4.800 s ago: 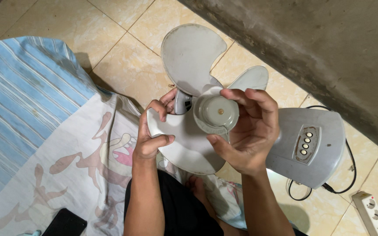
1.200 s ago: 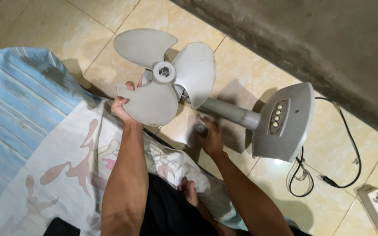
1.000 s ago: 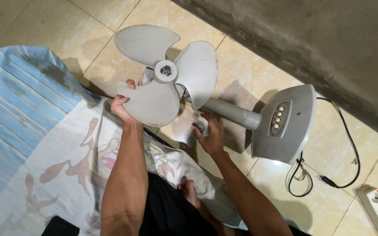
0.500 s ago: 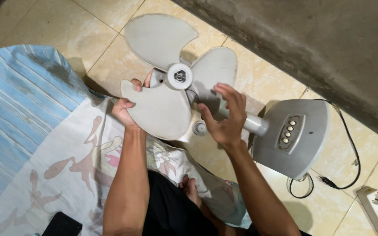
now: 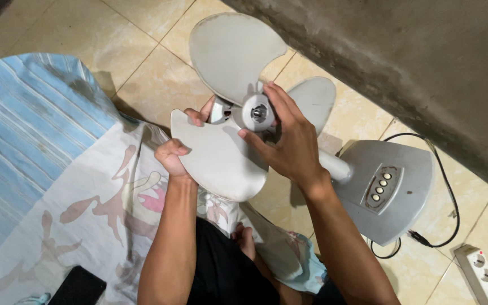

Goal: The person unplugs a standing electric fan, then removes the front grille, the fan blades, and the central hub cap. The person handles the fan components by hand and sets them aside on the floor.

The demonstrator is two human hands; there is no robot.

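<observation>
Head view: your left hand (image 5: 177,153) is curled shut on the edge of the lower blade of the grey fan blade assembly (image 5: 230,113), which you hold up over the tiled floor (image 5: 153,85), just past the edge of the patterned cloth (image 5: 57,186). Your right hand (image 5: 286,138) lies half open across the blades, fingers spread, fingertips (image 5: 272,90) touching round the centre hub (image 5: 258,112). The fan's grey base (image 5: 385,189) with its buttons lies on the floor beside your right forearm, its black cord (image 5: 444,192) looping near the white power strip (image 5: 484,277).

Beige tiled floor (image 5: 153,85), rough grey concrete wall (image 5: 425,56), blue striped patterned cloth (image 5: 35,147), white power strip (image 5: 484,277)
</observation>
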